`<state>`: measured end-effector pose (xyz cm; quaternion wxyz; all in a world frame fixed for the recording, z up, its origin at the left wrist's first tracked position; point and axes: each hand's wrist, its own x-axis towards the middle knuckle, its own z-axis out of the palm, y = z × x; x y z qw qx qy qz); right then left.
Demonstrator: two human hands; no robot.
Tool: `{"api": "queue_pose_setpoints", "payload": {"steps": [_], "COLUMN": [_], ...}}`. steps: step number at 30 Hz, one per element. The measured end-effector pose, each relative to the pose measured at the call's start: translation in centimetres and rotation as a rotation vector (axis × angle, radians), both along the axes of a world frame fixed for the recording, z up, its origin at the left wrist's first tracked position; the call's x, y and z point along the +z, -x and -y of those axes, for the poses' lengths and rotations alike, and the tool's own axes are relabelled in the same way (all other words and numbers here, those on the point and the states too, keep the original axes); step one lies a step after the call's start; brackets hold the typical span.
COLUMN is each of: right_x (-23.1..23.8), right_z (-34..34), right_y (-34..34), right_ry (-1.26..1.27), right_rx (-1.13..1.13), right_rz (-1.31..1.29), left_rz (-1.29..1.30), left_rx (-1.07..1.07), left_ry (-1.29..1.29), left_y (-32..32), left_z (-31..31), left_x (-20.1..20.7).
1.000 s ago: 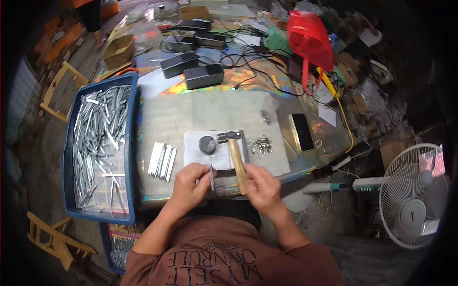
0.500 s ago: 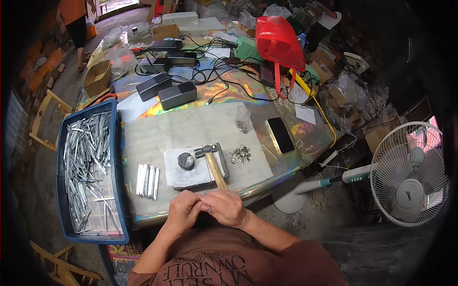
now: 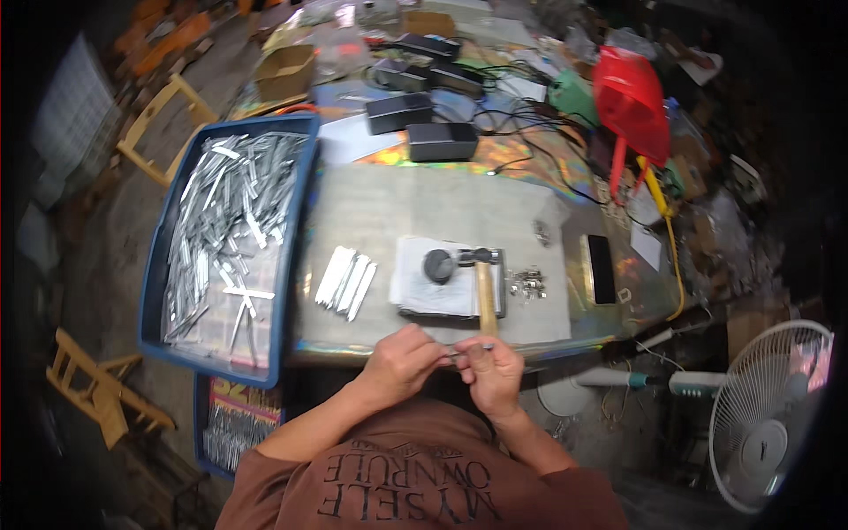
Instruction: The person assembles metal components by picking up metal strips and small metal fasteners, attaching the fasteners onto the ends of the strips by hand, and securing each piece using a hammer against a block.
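Note:
At the table's near edge my left hand (image 3: 405, 364) and my right hand (image 3: 495, 375) meet fingertip to fingertip. Both pinch a small, thin metal piece (image 3: 456, 355), partly covered by the fingers. Just beyond my right hand rests a hammer (image 3: 487, 305), its wooden handle toward me. The hammer head lies on a paper-covered block (image 3: 413, 296), beside a dark round metal puck (image 3: 438, 266). Right of the block is a small pile of shiny metal parts (image 3: 530, 284). To its left, several flat metal strips (image 3: 346, 281) lie side by side.
A blue tray (image 3: 288, 300) of metal strips stands at the left. On the right are a phone (image 3: 600, 269) and a white fan (image 3: 764, 433). Black boxes (image 3: 442, 141), tangled cables and a red bag (image 3: 629, 102) occupy the far side. A wooden stool (image 3: 106, 389) stands lower left.
The view has turned toward the left, so the table appears shifted right. My hands have moved slightly apart, and the metal piece between them now shows. The hammer stays on the block.

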<state>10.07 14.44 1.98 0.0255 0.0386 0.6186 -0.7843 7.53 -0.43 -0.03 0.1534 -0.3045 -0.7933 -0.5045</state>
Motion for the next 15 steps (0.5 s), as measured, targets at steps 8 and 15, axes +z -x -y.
{"api": "queue_pose_setpoints", "payload": {"steps": [8,15], "right_x": [0.2,-0.2], "right_z": [0.6,0.0], "right_y": [0.7,0.6], "right_ry": [-0.013,-0.137], "right_rx": [0.129,0.115], "right_rz": [0.008,-0.136], "left_rz": [-0.021,0.093], "left_rx": [0.113,0.550], "left_ry": [0.066,0.224], "left_y": [-0.7,0.6], "left_z": [1.5,6.9], "left_x": [0.1,-2.1]}}
